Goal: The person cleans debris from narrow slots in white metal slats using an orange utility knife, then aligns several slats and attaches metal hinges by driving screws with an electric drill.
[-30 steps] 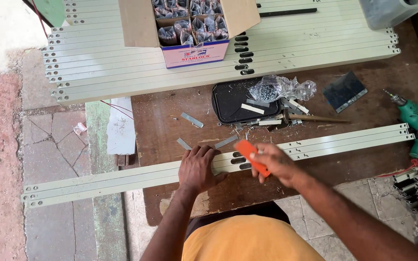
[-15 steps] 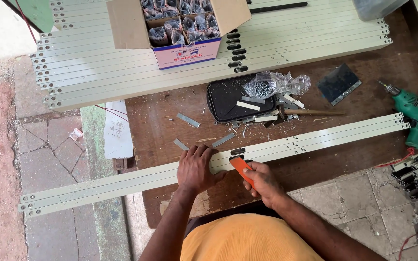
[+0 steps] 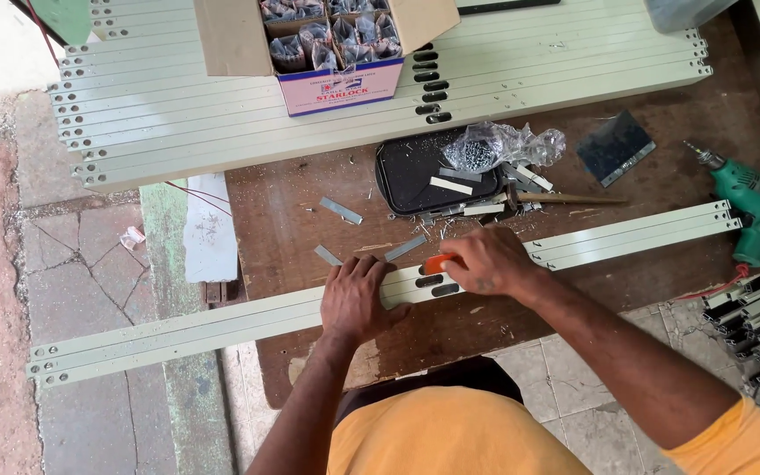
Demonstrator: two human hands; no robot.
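Note:
A long pale green metal channel (image 3: 626, 230) lies across the brown workbench (image 3: 283, 229), its left end overhanging the floor. My left hand (image 3: 358, 297) presses flat on the channel near its slotted middle. My right hand (image 3: 485, 259) is closed around an orange-handled tool (image 3: 440, 262), held down against the channel just right of my left hand. The tool's tip is hidden under my fingers.
A stack of similar channels (image 3: 178, 114) covers the bench's far side, with an open cardboard box (image 3: 327, 44) of packets on it. A black tray (image 3: 424, 171), a bag of screws (image 3: 494, 145), small metal strips (image 3: 341, 210), a scraper (image 3: 616, 148) and a green drill (image 3: 745, 207) lie around.
My right hand has lowered the orange tool onto the channel and closed over it. My left hand has stayed pressed on the channel.

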